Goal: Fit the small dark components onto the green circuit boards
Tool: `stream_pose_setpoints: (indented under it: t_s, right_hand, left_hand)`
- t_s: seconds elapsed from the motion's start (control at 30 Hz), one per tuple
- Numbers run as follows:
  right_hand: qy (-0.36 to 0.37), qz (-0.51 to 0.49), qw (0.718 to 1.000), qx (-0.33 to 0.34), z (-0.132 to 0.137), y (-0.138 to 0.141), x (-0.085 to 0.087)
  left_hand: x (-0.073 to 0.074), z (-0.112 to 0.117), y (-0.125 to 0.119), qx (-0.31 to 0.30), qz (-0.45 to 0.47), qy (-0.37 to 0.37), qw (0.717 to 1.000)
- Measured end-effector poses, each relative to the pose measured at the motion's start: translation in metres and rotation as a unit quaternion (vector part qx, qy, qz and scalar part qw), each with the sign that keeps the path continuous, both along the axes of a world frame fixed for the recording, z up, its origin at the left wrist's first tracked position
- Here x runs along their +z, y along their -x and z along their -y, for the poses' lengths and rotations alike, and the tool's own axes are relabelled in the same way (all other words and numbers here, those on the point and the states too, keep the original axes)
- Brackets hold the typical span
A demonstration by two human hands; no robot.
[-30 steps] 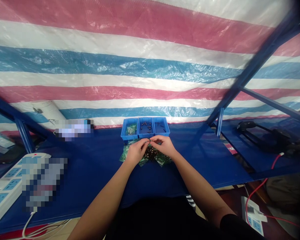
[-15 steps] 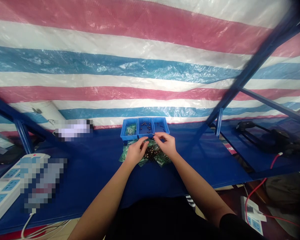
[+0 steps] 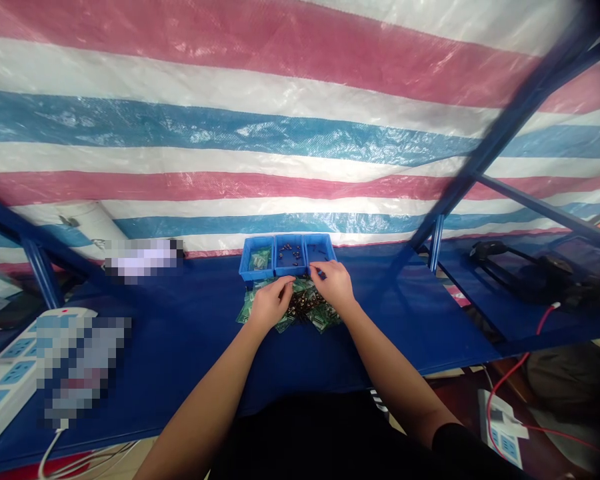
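My left hand point(image 3: 271, 305) is over the left part of a pile, thumb and fingertips pinched together. My right hand point(image 3: 335, 285) is closed in a similar pinch at the front of the blue bins, a little higher. Whatever the fingertips hold is too small to make out. Beneath and between the hands lie green circuit-board-like pieces point(image 3: 324, 320) and small dark, brassy metal parts point(image 3: 299, 308). Just behind stand the left blue bin point(image 3: 257, 275) with green pieces, the middle blue bin point(image 3: 290, 271) with several small metal parts, and the right blue bin point(image 3: 319, 236) with a few small dark pieces.
A white power strip point(image 3: 17, 367) and a blurred-out object point(image 3: 87, 367) lie on the blue table point(image 3: 180, 347) at left. Blue metal posts point(image 3: 436, 243) flank the work area. Black gear point(image 3: 525, 267) with a red cable point(image 3: 523, 363) sits right. A striped sheet point(image 3: 280, 133) hangs behind.
The fingertips of my two hands have moved slightly apart. My right hand has shifted a little to the right; the pile and bins look unchanged.
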State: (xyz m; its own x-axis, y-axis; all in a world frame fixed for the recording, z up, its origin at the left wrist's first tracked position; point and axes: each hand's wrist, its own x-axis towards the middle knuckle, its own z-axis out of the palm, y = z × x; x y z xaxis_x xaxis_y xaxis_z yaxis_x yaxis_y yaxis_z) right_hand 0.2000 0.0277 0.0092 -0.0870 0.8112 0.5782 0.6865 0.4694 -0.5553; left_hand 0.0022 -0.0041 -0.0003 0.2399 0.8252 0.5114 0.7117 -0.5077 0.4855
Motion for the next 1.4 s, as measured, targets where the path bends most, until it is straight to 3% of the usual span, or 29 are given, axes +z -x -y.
stream_pose_setpoints:
  t_s: [0.07, 0.23, 0.43, 0.57, 0.87, 1.13, 1.27, 1.4]
  right_hand:
    - [0.029, -0.008, 1.000, 0.001, -0.002, -0.008, -0.002]
    - [0.100, 0.025, 0.990, 0.097, -0.006, -0.018, -0.004]
    - [0.114, 0.117, 0.947, 0.278, 0.006, -0.001, 0.003]
    - [0.106, 0.168, 0.939, 0.279, 0.009, 0.004, 0.003]
    - [0.150, 0.158, 0.929, 0.300, 0.012, 0.000, 0.004]
    - [0.128, 0.149, 0.929, 0.313, 0.008, -0.002, -0.001]
    - [0.133, 0.105, 0.931, 0.324, 0.008, -0.002, 0.000]
    - [0.181, -0.016, 0.938, 0.294, 0.009, -0.002, 0.002]
  left_hand:
    - [0.000, 0.000, 0.000, -0.002, -0.003, 0.003, 1.000]
    - [0.000, 0.000, 0.000, -0.001, -0.011, 0.001, 1.000]
    - [-0.002, -0.001, 0.000, 0.008, -0.006, -0.006, 1.000]
    - [-0.005, -0.002, 0.000, 0.012, -0.014, -0.002, 1.000]
    - [-0.004, -0.001, 0.000, 0.004, -0.010, 0.008, 1.000]
    - [-0.004, -0.001, -0.002, 0.005, -0.011, 0.008, 1.000]
    - [-0.004, 0.000, -0.001, 0.002, -0.006, 0.006, 1.000]
    - [-0.004, 0.000, -0.002, -0.006, -0.001, -0.009, 1.000]
